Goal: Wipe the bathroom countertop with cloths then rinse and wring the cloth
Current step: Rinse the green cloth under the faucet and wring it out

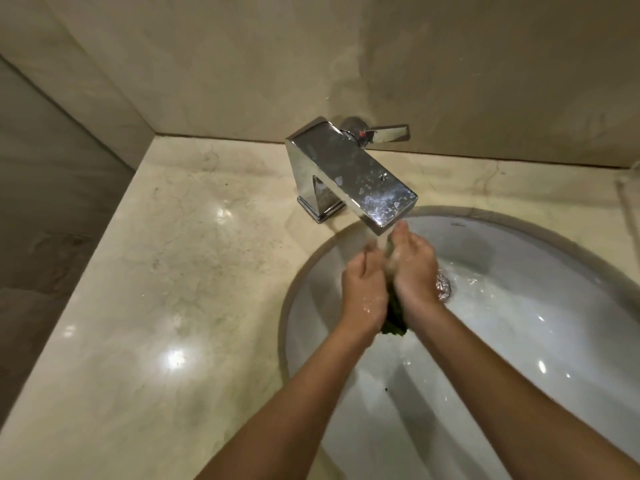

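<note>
The faucet is mirror-bright chromed metal, smooth, flecked with water spots; its handle has the same polished chrome. The counter looks like cream stone with faint grey veins, polished glossy enough to throw back bright lamp glints. The wall is similar beige stone with a duller, softer sheen. The sink is white glazed ceramic, smooth, wet and shiny. Its drain is glittering metal. The cloth is dark green, nubby, soaked fabric. The left hand and right hand glisten wet.
</note>
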